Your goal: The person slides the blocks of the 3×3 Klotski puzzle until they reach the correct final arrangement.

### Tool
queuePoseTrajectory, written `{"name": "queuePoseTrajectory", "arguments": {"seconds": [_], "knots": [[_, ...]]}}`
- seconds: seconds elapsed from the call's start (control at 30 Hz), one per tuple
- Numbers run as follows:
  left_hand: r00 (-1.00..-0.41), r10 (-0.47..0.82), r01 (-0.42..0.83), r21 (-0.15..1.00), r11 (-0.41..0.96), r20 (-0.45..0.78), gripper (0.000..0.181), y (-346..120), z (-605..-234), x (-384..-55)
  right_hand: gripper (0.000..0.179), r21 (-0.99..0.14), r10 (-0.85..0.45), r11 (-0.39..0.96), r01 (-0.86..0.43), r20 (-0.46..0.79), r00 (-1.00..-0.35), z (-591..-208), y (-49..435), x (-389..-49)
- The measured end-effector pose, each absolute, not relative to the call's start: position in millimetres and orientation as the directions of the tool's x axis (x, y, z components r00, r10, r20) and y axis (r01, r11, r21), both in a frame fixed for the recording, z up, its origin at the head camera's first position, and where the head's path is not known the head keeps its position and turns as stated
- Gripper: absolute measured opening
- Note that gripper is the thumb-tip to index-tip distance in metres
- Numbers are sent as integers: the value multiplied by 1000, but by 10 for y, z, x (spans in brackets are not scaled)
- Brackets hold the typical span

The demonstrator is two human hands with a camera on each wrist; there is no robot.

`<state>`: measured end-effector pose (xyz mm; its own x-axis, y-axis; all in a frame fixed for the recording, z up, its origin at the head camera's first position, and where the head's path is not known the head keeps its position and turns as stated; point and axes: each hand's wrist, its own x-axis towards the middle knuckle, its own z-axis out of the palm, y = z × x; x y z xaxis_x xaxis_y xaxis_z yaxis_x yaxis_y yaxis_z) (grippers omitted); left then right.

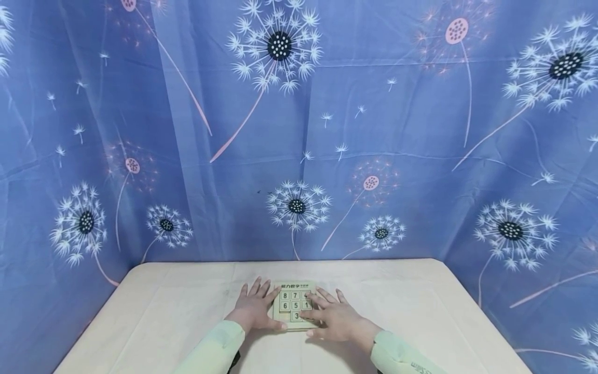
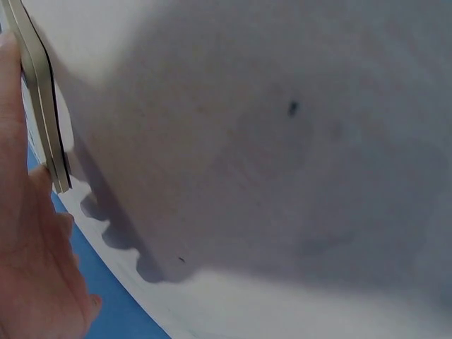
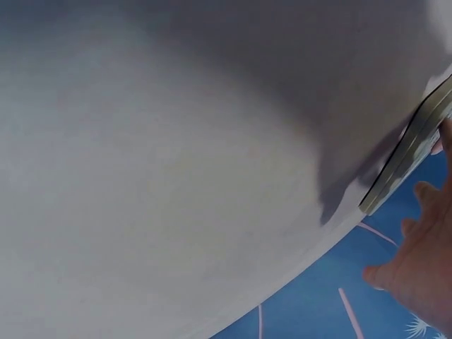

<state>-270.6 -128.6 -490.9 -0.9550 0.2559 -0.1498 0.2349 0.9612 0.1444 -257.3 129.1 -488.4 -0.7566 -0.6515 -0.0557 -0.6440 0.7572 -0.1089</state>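
A pale number sliding puzzle (image 1: 299,326) lies flat on the table between both hands. Its rows read 8, 7, 4 and 6, 5, 1; the lower left slot is vacant, beside tile 3 (image 1: 295,316). Fingers cover most of the lower right tile. My left hand (image 1: 254,310) rests against the left side, thumb at the near corner and index finger near the far one, fingers spread. From the right, my right hand (image 1: 341,321) reaches over with extended fingers, a fingertip touching near tile 3. Both wrist views show only the puzzle's edge (image 2: 46,99) beside the hand.
The table (image 1: 177,296) has a cream cover, and its far edge meets a blue curtain (image 1: 243,208) printed with dandelions. More curtain hangs along both sides. Small dark specks (image 2: 293,108) mark the cover in the left wrist view.
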Motion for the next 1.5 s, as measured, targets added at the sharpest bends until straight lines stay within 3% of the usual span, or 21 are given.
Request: {"name": "queuePoseTrajectory", "arguments": {"seconds": [0.5,1.03,1.5], "knots": [[-955,264,246,137,960,-137,104,-1279,-4909,-2704,55,-150,-650,756,-637,-58,-758,-4911,1307,-2564],[-952,255,234,135,963,-168,105,-1273,-4934,-2738,57,-280,-599,776,-565,-46,-800,-4867,1062,-2595],[-949,265,243,136,960,-170,104,-1274,-4915,-2714,55,-249,-579,796,-552,-46,-814,-4888,940,-2623]]}}
